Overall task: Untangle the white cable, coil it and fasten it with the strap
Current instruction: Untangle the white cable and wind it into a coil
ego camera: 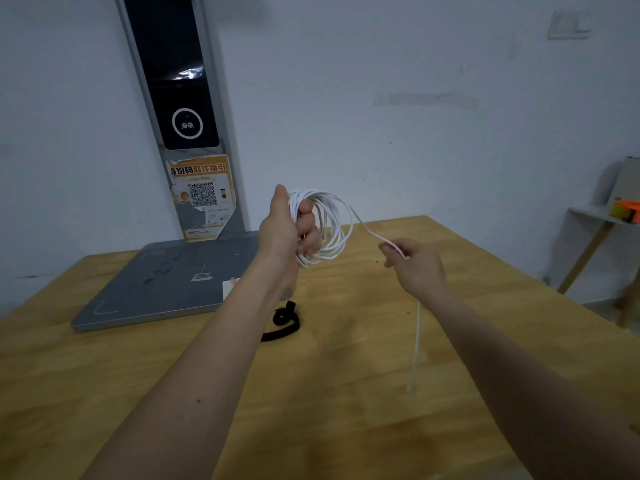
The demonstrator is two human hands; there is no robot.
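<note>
My left hand (287, 230) grips a coil of several loops of the white cable (334, 223), held up above the wooden table (346, 393). One strand runs from the coil to my right hand (417, 263), which pinches it between thumb and fingers. Below that hand the loose tail hangs down, ending in a clear plug (411, 388) just above the table. A black strap (284, 322) lies curled on the table beneath my left forearm, untouched.
A grey flat base plate (156, 289) with an upright dark panel (180, 98) stands at the table's back left, against the wall. At the far right a small side table (602, 223) carries an orange object and a box.
</note>
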